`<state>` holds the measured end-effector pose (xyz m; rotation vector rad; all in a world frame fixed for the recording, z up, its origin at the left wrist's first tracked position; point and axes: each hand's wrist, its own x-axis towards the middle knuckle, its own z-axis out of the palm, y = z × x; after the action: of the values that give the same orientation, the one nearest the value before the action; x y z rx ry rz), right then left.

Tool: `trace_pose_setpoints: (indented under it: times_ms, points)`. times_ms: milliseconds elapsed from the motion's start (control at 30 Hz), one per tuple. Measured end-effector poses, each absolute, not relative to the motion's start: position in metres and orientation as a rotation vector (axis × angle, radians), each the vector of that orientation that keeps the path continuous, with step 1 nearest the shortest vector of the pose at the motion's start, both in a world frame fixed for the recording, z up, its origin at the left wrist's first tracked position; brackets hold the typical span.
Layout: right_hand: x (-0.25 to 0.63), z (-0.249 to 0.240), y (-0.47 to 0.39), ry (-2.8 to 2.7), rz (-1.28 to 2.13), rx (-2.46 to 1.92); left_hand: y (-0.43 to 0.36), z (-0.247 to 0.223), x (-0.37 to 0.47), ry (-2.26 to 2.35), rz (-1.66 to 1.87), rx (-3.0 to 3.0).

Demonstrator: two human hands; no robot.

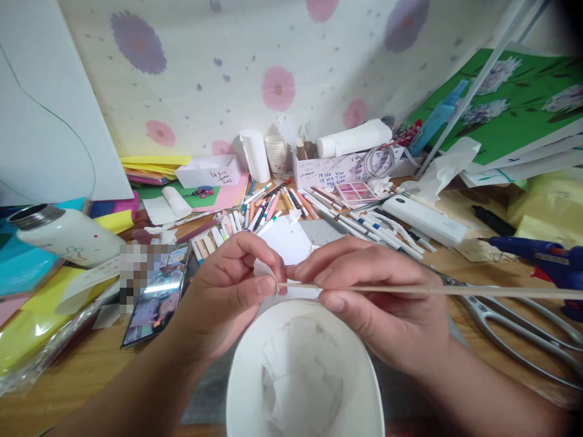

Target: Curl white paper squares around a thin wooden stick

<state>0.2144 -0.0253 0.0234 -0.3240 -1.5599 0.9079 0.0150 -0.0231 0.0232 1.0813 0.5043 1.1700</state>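
Observation:
My left hand (237, 285) pinches a small piece of white tissue paper (265, 271) between thumb and fingers. In my right hand (378, 297), thumb and fingers close on a thin wooden stick (455, 291), which runs out to the right edge. The stick's left tip meets the tissue at my left fingertips; whether it is wrapped by the paper I cannot tell. Just below both hands stands a white tub (237, 376) with crumpled white tissue (303, 376) inside.
Scissors (492, 321) and a blue glue gun (532, 249) lie at the right. Many markers (268, 203) spread behind the hands. A phone (157, 297) and a white bottle (68, 233) are at the left. White boxes (337, 170) and paper cups (276, 155) line the back.

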Motion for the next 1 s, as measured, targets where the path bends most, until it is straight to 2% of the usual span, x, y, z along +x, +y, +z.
trace_pose_setpoints:
  times_ms: [433,633,800,1000]
  points:
    - [0.215,0.019,-0.025,-1.532,0.951,-0.346,-0.023,0.021,0.014,0.599,1.201,1.119]
    - [0.222,0.006,-0.003,-1.272,0.906,-0.359,-0.025,0.021,0.010,1.011,1.025,1.669]
    - [0.226,0.002,0.007,-1.258,0.864,-0.429,-0.019,0.030,0.006,0.700,0.876,2.128]
    - [0.231,0.012,0.002,-1.302,0.763,-0.523,-0.015,0.029,0.005,0.679,0.922,1.979]
